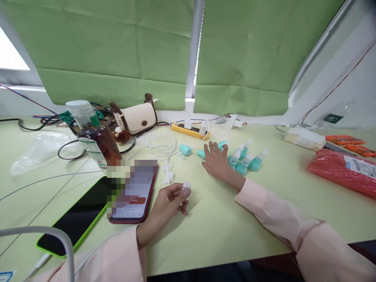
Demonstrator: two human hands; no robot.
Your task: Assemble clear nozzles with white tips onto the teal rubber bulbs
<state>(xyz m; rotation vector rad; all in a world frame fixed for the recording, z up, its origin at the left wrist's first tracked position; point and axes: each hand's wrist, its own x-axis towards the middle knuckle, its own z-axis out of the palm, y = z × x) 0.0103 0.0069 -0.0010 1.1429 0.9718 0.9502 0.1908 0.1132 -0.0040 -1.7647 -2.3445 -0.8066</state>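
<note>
My left hand [168, 202] pinches a small clear plastic piece [186, 186] between thumb and fingers, just above the table. With fingers spread, my right hand [216, 162] reaches over the table; a teal rubber bulb [222, 144] lies by its fingertips and another teal bulb [201, 154] is partly hidden beside it. Whether the fingers press on either bulb I cannot tell. Right of that hand stand several teal bulbs with clear tips [242, 167]. A loose teal bulb [185, 149] lies to the left, with small clear plastic bits [168, 178] nearer my left hand.
Two phones, one red-cased [129, 213] and one green-edged [79, 215], lie at left. Behind them are a brown bottle [101, 143] and a cream handbag [138, 118]. White cables run to a yellow power strip [179, 129]. A red package [337, 170] lies at right.
</note>
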